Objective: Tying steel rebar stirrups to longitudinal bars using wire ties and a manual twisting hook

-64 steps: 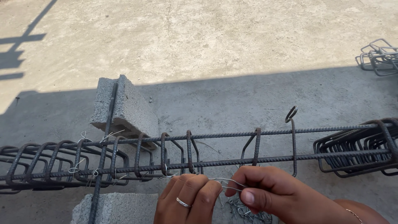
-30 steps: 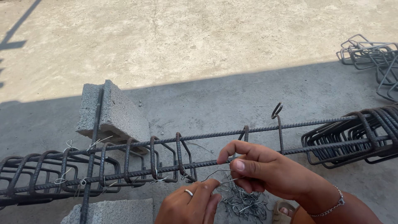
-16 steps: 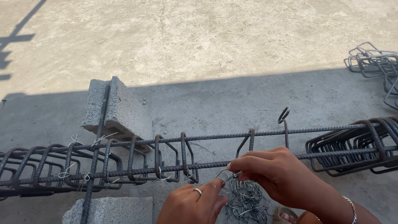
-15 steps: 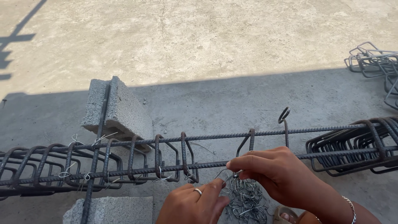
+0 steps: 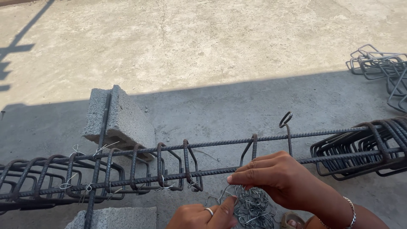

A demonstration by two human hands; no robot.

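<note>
Pinching tie wire below the rebar cage, both hands lower than half a second ago.

I see my right hand (image 5: pixel 275 176) nipping a wire from the wire bundle (image 5: pixel 250 205) under the near bar (image 5: pixel 212 171); my left hand (image 5: pixel 203 216) grips the bundle's near side, now closer to the frame's bottom edge.
</note>
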